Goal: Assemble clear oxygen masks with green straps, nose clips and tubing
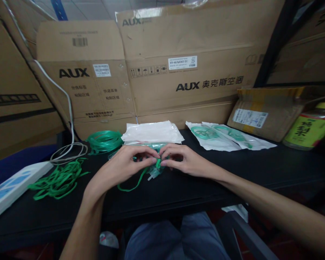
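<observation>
My left hand [126,164] and my right hand [182,159] meet over the black table [233,173], fingertips pinched together on a clear plastic mask with green tubing [154,169]. A green strap [132,183] hangs from it in a loop toward me. Right behind my hands lies a stack of empty clear bags [151,131]. A coil of green tubing [104,141] sits to the left of that stack.
A heap of loose green straps [58,178] lies at the left, beside a white power strip [11,187] and its cable. Two sealed packets with green parts [222,136] lie at the right. Large cardboard boxes [184,61] wall the back; a jar [308,126] stands far right.
</observation>
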{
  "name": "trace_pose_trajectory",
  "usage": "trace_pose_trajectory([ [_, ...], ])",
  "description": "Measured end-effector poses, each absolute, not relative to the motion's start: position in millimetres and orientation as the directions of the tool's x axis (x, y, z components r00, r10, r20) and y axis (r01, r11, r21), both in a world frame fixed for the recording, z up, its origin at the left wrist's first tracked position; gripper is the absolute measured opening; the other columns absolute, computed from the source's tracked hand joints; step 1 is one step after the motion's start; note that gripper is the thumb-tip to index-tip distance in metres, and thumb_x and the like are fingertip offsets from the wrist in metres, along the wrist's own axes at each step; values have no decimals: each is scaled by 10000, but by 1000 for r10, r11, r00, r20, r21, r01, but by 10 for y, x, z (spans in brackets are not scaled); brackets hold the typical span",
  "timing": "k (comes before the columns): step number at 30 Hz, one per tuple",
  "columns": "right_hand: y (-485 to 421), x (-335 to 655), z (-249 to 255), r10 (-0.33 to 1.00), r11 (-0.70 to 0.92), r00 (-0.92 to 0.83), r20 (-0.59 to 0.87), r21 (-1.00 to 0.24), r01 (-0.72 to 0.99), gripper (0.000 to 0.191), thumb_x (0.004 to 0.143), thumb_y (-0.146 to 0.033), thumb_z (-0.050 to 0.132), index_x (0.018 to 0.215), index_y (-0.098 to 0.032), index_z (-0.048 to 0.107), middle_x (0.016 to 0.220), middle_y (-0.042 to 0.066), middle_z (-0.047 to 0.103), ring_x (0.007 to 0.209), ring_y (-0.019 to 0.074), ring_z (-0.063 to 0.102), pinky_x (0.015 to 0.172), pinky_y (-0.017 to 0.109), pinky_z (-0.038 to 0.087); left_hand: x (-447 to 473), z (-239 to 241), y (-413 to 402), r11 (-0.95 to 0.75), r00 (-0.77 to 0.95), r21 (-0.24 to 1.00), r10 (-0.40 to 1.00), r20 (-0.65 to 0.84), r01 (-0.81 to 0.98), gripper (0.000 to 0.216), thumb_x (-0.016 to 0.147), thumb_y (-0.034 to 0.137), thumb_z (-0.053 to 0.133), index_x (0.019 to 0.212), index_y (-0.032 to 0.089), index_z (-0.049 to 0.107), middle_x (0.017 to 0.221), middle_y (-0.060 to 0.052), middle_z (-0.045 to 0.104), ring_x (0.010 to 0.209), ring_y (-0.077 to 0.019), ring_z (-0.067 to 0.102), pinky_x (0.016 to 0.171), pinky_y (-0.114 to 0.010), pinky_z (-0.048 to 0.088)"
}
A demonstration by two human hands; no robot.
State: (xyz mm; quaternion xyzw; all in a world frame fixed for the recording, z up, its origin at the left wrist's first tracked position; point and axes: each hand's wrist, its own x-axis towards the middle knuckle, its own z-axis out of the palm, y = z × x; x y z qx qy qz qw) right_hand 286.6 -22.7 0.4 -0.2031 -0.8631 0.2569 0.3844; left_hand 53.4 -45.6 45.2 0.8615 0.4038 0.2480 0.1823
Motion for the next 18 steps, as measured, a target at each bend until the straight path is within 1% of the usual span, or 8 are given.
trace_pose_trajectory([
  [3,-241,2855,4,571,761,-627,530,-628,163,85,923,-265,693,898,-185,706,1023,49,675,977,184,638,896,338,500,542,454,-464,-605,540,502,791,288,618,230,922,437,646,1030,277,770,1005,18,751,928,-186,663,833,-273,457],
  [5,-246,2851,-8,574,757,-633,520,-631,168,106,918,-289,701,898,-185,710,1022,49,673,976,185,636,875,328,502,548,452,-470,-597,542,491,797,268,634,240,926,457,635,1010,282,775,969,21,750,892,-184,661,810,-274,453],
  [7,-242,2852,-27,570,763,-639,517,-622,176,123,908,-305,711,901,-183,711,1028,51,665,955,182,634,821,310,505,553,451,-474,-588,547,487,801,243,645,250,932,464,623,997,280,778,926,21,747,842,-178,658,768,-269,447],
  [11,-226,2856,-69,572,750,-652,497,-638,172,119,898,-285,710,930,-171,697,1067,52,623,788,132,608,696,274,509,560,448,-472,-581,550,492,804,226,648,253,936,460,614,995,273,774,871,26,738,776,-164,647,697,-256,431],
  [13,-228,2854,-82,573,739,-663,482,-654,163,102,888,-252,711,941,-168,688,1073,45,601,736,108,588,690,267,517,560,446,-470,-579,556,504,803,217,641,255,936,463,615,990,269,771,847,30,733,761,-158,646,688,-251,432],
  [15,-235,2850,-89,573,733,-672,468,-660,165,104,885,-247,714,947,-170,682,1079,41,591,731,99,584,702,263,523,558,442,-467,-571,560,526,804,201,630,261,934,469,617,987,261,766,830,32,730,756,-155,649,688,-244,441],
  [18,-246,2847,-94,577,731,-678,456,-659,179,156,885,-314,730,941,-178,678,1087,39,594,744,103,590,708,265,524,560,432,-463,-553,558,558,809,182,619,260,929,467,626,972,247,758,807,31,722,756,-154,650,692,-238,453],
])
